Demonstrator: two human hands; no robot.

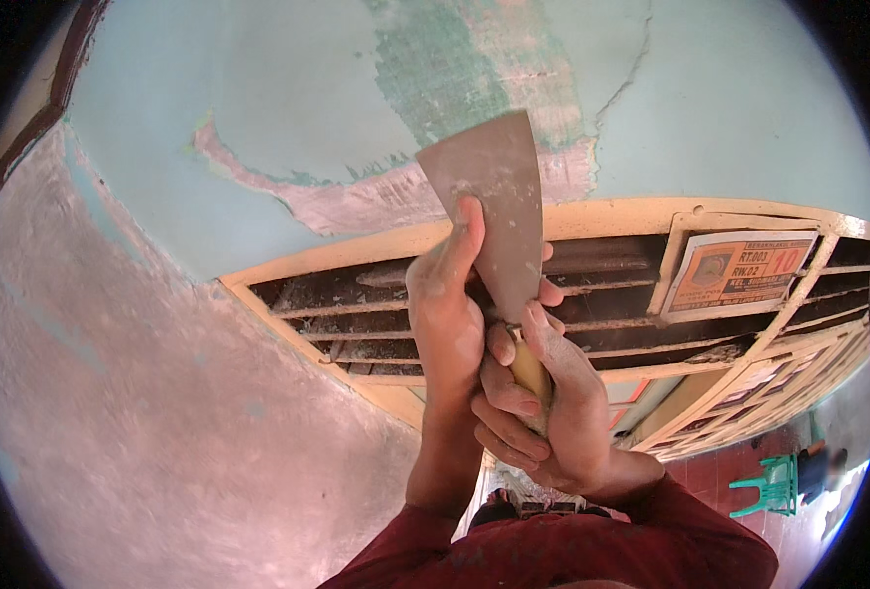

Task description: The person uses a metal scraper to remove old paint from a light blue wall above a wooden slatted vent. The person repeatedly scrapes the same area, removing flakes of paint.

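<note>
My right hand (545, 405) is closed around the yellowish handle of a broad putty knife (490, 184), its thumb near the base of the metal blade. My left hand (450, 287) supports the blade, thumb on its near face and fingertips showing past the far edge. The blade points up, dusty and spotted with pale residue. Behind its tip is a light blue painted wall (295, 96) with a green patch and a strip of bare, pinkish plaster. Whether the blade touches the wall, I cannot tell.
A cream wooden vent frame with dark slats (612, 361) crosses below the painted area, bearing a printed plate (740, 272). Scraped plaster wall (148, 412) stands at the left. Far below at right, a person (822, 471) is by a green plastic chair (774, 486) on a reddish floor.
</note>
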